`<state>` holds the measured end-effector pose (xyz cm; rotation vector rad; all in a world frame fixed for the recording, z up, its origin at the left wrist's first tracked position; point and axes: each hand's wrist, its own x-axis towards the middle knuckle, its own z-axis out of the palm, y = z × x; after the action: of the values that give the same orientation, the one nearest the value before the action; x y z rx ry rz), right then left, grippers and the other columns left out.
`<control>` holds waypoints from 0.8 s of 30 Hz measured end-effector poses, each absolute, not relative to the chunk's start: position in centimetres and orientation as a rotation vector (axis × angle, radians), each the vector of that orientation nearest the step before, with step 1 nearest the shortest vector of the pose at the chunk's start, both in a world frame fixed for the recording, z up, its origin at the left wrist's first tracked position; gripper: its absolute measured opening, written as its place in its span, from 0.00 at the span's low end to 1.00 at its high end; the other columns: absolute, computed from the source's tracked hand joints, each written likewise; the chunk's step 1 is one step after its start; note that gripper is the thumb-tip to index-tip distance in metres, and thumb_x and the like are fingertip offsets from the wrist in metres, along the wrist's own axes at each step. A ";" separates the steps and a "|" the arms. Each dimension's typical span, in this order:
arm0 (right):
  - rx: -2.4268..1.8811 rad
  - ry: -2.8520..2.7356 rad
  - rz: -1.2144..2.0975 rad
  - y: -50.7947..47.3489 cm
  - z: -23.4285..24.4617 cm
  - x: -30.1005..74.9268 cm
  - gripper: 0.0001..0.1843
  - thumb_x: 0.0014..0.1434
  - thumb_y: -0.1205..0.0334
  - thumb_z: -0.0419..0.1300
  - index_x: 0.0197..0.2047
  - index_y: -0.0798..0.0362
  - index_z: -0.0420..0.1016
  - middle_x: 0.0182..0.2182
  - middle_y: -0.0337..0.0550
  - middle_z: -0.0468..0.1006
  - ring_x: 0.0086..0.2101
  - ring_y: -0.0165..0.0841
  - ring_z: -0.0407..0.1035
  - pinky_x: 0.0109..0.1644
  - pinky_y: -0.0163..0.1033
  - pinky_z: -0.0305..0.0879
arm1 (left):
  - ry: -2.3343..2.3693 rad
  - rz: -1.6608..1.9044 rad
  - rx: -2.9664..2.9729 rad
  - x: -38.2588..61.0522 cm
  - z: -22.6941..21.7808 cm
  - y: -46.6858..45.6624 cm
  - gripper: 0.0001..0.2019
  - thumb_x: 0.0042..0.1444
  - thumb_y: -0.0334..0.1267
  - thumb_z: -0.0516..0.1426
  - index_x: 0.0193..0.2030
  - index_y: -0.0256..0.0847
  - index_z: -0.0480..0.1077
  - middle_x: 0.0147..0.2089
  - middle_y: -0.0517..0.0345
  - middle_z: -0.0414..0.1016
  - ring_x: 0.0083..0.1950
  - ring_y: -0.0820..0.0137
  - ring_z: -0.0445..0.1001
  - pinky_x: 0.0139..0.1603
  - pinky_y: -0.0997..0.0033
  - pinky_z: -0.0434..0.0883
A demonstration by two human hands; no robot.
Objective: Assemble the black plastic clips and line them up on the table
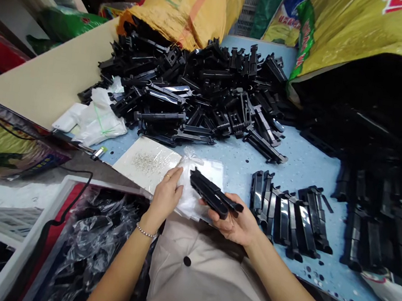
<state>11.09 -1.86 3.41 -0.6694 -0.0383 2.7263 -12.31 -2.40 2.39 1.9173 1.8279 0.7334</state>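
Note:
My right hand (234, 223) is closed around black plastic parts (210, 193), which look like two long pieces lying side by side. They are held tilted above a stack of clear plastic bags (189, 203) at the table's front edge. At the left side of that stack, my left hand (166, 195) has its fingers together on the edge of a bag, thumb bent in; the exact grip is partly hidden. Just beyond it lies a pale board (148, 161) scattered with tiny light-coloured bits. To the right, several similar black parts (288, 215) lie in a row.
A large heap of black parts (200, 96) spreads from an orange sack (204, 4) at the back. A yellow sack (366, 29) with more parts stands right. White bundled bags (98, 118) lie left. A crate (55, 201) below left holds plastic-wrapped black items.

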 end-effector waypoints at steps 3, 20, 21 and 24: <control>-0.631 -0.109 2.787 -1.7 2.9 10.4 0.30 0.63 0.44 0.44 0.51 0.63 0.68 0.27 0.43 0.73 0.16 0.22 0.55 0.15 0.25 0.54 | 1.721 0.802 1.907 -12.1 3.9 -3.0 0.29 0.57 0.25 0.48 0.67 0.43 0.58 0.67 0.46 0.61 0.66 0.62 0.64 0.63 0.60 0.67; -0.830 -1.830 2.003 -2.6 8.9 10.7 0.28 0.63 0.60 0.55 0.65 0.52 0.59 0.47 0.46 0.76 0.44 0.34 0.71 0.49 0.42 0.69 | 1.461 0.803 1.908 -13.2 11.3 -9.2 0.17 0.57 0.35 0.55 0.53 0.50 0.72 0.51 0.53 0.77 0.52 0.62 0.75 0.57 0.60 0.73; -0.881 -1.970 1.865 -1.8 9.1 11.9 0.25 0.65 0.63 0.52 0.65 0.50 0.61 0.50 0.47 0.75 0.47 0.35 0.71 0.52 0.45 0.68 | 1.557 0.748 1.805 -15.1 12.3 -10.1 0.15 0.56 0.39 0.56 0.50 0.52 0.74 0.48 0.55 0.78 0.49 0.62 0.76 0.54 0.62 0.74; -1.224 -2.414 1.059 1.4 8.9 16.3 0.27 0.62 0.76 0.45 0.61 0.50 0.67 0.58 0.49 0.70 0.57 0.40 0.64 0.60 0.54 0.61 | 1.751 0.326 1.474 -21.3 12.9 -13.2 0.16 0.50 0.49 0.58 0.45 0.55 0.77 0.43 0.58 0.81 0.44 0.58 0.78 0.47 0.63 0.75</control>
<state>16.27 1.35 8.87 -1.2235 -2.4143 1.0586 -21.28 -13.17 12.93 1.4742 1.7513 0.3260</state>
